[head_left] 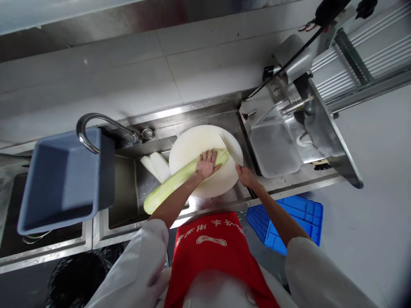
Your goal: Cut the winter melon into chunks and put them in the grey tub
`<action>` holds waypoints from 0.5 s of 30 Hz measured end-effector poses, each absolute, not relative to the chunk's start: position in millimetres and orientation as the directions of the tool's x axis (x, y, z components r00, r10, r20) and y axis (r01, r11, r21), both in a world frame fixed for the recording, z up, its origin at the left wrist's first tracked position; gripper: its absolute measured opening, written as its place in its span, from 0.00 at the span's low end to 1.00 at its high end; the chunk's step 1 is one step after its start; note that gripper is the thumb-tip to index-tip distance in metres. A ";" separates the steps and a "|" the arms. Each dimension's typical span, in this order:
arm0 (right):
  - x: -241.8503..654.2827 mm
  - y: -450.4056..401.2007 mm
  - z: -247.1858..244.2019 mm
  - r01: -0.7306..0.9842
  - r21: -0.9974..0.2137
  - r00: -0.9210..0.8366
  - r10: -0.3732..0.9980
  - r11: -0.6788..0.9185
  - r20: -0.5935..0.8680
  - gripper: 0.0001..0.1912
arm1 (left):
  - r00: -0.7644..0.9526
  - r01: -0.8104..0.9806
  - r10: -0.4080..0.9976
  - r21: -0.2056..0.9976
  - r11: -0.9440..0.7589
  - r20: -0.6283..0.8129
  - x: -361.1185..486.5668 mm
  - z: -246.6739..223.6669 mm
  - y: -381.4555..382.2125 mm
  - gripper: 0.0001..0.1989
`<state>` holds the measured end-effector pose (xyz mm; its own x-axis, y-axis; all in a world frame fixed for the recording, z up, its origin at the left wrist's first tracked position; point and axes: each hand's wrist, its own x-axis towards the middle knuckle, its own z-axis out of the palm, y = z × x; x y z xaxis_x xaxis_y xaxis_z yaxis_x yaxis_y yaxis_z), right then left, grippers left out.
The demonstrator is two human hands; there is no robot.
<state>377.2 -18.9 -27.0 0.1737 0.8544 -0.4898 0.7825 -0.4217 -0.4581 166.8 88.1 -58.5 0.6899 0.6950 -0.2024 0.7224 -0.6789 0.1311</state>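
Observation:
A long pale-green gourd (173, 183) lies slanting across a round white cutting board (186, 143), its left end reaching past the rim. My left hand (207, 164) is on the gourd near its right end, fingers spread over the top and thumb on the near side, holding it. My right hand (245, 174) is closed round the handle of a knife (228, 147). The blade points away from me, at the gourd's right tip; whether it has cut in I cannot tell. Long white peeled pieces (159, 166) rest left of the board, partly under its edge.
Left of the board are a steel sink (123, 179), a curved faucet (88, 124) and a grey-blue plastic tub (64, 175). A metal slicing machine (276, 141) stands at the right. Below the counter sit a blue crate (295, 220) and a black bag-lined bin (75, 278).

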 end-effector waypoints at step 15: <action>311.6 -56.7 -1.0 0.838 -0.239 0.296 0.777 -0.490 -0.556 0.40 | 0.852 0.518 0.497 0.125 -0.847 -0.161 182.9 -63.3 98.7 0.24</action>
